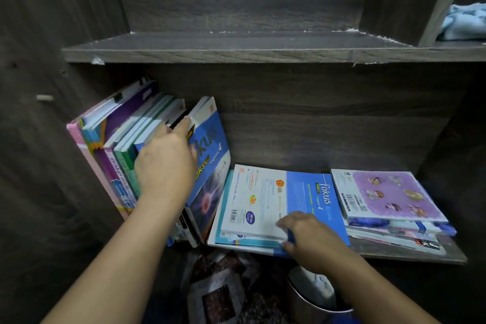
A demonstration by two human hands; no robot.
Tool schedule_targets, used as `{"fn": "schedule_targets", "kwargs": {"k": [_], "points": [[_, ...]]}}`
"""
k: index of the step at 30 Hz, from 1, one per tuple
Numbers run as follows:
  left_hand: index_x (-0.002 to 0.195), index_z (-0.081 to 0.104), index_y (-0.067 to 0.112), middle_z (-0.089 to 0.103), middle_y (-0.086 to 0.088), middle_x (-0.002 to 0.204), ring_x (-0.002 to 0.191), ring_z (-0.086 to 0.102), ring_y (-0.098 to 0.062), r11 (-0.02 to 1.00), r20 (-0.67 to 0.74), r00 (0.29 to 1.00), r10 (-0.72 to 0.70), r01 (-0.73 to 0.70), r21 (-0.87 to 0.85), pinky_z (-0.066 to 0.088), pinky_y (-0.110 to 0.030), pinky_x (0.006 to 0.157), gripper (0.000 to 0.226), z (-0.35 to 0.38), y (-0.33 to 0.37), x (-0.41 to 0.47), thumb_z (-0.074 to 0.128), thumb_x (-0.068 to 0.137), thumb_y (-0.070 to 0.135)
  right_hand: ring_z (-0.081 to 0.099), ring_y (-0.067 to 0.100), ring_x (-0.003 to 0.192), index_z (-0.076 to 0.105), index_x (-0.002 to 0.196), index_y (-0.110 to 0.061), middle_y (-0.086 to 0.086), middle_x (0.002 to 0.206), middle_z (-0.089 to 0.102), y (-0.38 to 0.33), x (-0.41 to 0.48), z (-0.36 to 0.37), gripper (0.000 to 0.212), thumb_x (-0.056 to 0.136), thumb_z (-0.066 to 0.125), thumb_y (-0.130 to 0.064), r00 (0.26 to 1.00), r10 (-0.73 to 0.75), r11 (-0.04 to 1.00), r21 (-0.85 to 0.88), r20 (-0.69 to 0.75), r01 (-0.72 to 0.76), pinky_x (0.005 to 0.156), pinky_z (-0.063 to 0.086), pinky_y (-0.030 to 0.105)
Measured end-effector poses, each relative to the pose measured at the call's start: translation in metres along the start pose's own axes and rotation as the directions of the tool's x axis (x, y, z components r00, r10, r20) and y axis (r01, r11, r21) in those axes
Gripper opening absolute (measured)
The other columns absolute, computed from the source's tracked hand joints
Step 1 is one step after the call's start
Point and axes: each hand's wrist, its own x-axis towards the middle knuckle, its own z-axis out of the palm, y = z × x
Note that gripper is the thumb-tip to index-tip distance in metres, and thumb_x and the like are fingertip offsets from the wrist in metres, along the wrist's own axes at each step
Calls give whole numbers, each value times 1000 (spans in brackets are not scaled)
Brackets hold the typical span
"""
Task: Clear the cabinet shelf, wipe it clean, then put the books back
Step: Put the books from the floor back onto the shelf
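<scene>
From my station I read the left hand [165, 166] as a support. Its fingers are stretched almost straight and laid against the upright books [123, 144] at the left end of the lower shelf [410, 255], and one fingertip reaches into the gap beside the blue book [210, 155] that leans on them. I think it presses the row so that it does not fall over. Whether the thumb hooks behind a book I cannot tell, because the hand covers it.

The right hand [307, 239] has the front edge of the flat stack [263, 200] in the middle of the shelf. Its fingers curl over the top cover and the thumb sits at the lower edge, a pinch that suits sliding or lifting the pile. A second stack [389, 194], with a purple cover, lies flat just beside it at the right end. So all the books are on the lower shelf.

The upper shelf [236, 43] carries no book and shows pale crumbs along its back edge, so in my judgement the wiping is not done there. The blue cloth [465, 22] lies crumpled in the compartment at the upper right, well apart from both hands, probably kept ready for that
</scene>
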Motion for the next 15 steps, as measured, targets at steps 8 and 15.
{"fn": "schedule_targets", "kwargs": {"k": [8,15], "points": [[122,66,9,56,-16,88,77,54,-37,986,-211,977,-37,2,-165,42,-40,63,38,13,-19,-5,66,84,7,40,19,125,44,139,-28,-4,138,44,-2,-3,-2,48,92,54,-35,1000,-29,999,-14,-3,29,102,39,35],[114,68,9,64,-10,100,105,49,-31,992,-328,938,107,-80,96,29,-40,74,31,33,-17,2,70,83,9,39,16,126,44,139,-29,-7,139,42,-4,-7,-3,50,90,55,-37,1000,-22,1000,-5,-4,22,101,40,34]]}}
